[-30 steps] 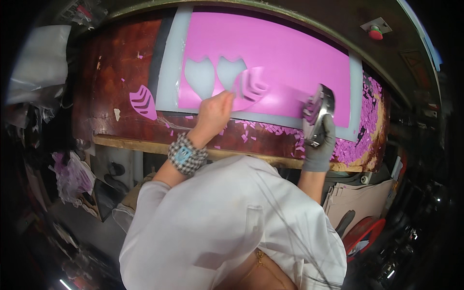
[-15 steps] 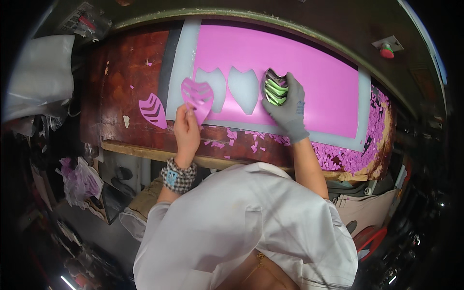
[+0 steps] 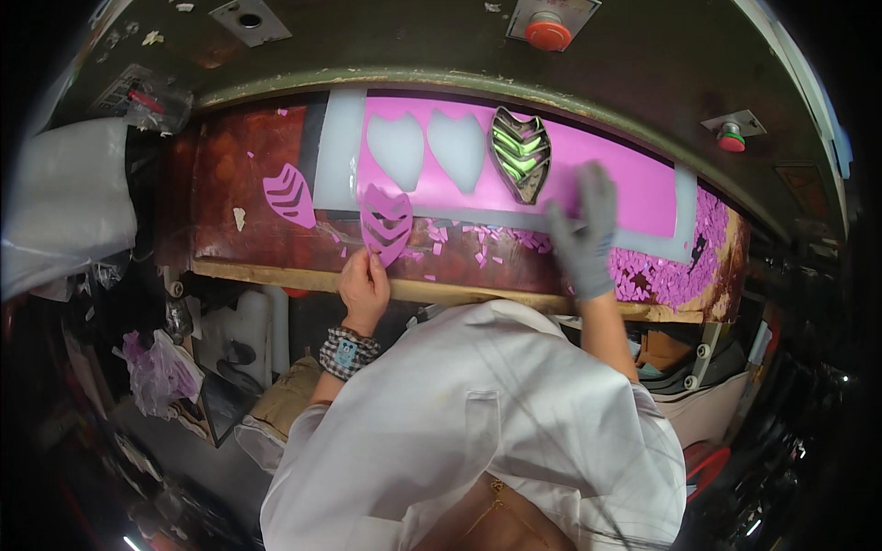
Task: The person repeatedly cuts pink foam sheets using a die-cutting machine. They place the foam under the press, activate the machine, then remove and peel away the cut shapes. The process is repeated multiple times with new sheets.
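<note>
My bare left hand (image 3: pixel 365 286) pinches the lower tip of a purple cut-out piece with slanted slots (image 3: pixel 386 225), held over the front of the bench. My right hand (image 3: pixel 586 234), in a grey glove and blurred at the fingertips, has its fingers apart and holds nothing. Just left of it, a shield-shaped metal cutting die (image 3: pixel 520 156) with green filling between its blades lies on the purple sheet (image 3: pixel 606 165). Two shield-shaped holes in the sheet, left of the die, show the pale cutting board (image 3: pixel 338 156) beneath. Another slotted cut-out (image 3: pixel 289 196) rests on the reddish-brown bench at left.
Small purple scraps (image 3: pixel 675 275) are heaped at the bench's right end and scattered along its front. A green machine beam (image 3: pixel 386 46) with a red button (image 3: pixel 548 33) spans the far side. Clear plastic sheeting (image 3: pixel 69 197) hangs at left.
My right hand has let go of the cutting die and moved right and nearer to me. My left hand has drawn the cut-out nearer, off the sheet. The whole view has shifted.
</note>
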Demonstrator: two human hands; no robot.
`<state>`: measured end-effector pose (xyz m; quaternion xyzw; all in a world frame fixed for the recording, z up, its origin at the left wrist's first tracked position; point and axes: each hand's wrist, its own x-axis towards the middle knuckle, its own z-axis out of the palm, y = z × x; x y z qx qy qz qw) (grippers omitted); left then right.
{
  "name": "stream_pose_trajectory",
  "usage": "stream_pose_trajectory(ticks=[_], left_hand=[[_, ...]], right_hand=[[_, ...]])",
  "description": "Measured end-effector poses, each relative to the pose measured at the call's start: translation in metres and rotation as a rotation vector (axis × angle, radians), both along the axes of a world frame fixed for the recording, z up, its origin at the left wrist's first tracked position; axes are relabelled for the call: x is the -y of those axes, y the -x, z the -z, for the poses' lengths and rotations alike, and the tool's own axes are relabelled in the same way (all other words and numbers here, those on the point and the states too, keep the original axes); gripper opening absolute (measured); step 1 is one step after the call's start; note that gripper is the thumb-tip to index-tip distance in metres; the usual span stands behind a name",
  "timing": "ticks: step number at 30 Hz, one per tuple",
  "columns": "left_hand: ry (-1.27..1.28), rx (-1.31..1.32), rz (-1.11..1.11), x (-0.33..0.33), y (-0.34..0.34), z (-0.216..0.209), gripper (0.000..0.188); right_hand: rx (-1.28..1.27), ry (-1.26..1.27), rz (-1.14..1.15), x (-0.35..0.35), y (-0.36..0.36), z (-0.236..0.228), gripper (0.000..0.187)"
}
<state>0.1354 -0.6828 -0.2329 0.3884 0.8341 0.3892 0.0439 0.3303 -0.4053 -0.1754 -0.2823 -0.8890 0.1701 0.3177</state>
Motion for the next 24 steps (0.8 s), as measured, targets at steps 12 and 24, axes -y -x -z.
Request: stream_pose_trajectory(ticks=[12, 24], left_hand=[[0.138, -0.153, -0.067, -0.053, 0.020, 0.010, 0.010], [0.252, -0.119, -0.077, -0.044, 0.037, 0.034, 0.009]], right_hand=[[-0.049, 0.096, 0.726, -0.164, -0.011, -0.008, 0.116], [-0.041, 0.664, 0.623, -0.036, -0.064, 0.037, 0.064]])
